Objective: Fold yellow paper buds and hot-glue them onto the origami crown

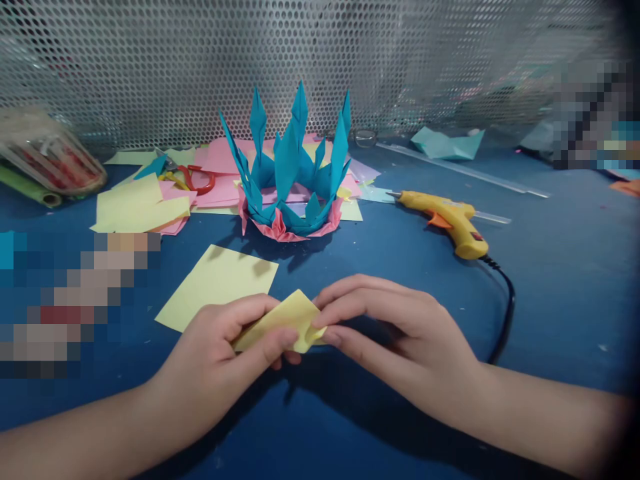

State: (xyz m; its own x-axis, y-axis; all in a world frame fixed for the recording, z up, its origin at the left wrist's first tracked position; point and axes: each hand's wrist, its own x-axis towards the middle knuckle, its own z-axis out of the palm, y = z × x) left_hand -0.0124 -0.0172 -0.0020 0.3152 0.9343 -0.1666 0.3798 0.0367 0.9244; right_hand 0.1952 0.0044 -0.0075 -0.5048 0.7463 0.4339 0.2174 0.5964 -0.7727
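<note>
Between my two hands is a small folded piece of yellow paper point(285, 320), held above the table. My left hand point(225, 353) pinches it from the left, thumb on the near face and fingers behind. At its right corner my right hand point(395, 333) grips the paper between thumb and fingertips, where a small flap curls. A flat yellow sheet point(215, 283) lies on the table just behind my left hand. Farther back stands a crown-like paper model point(287, 180) with tall blue points and a pink folded base.
A yellow glue gun point(450, 217) with a black cord lies at the right, by clear glue sticks point(465, 170). Red-handled scissors point(197, 180) rest among pink and yellow papers. A jar point(47, 153) is at left; a perforated metal panel point(175, 73) closes the back.
</note>
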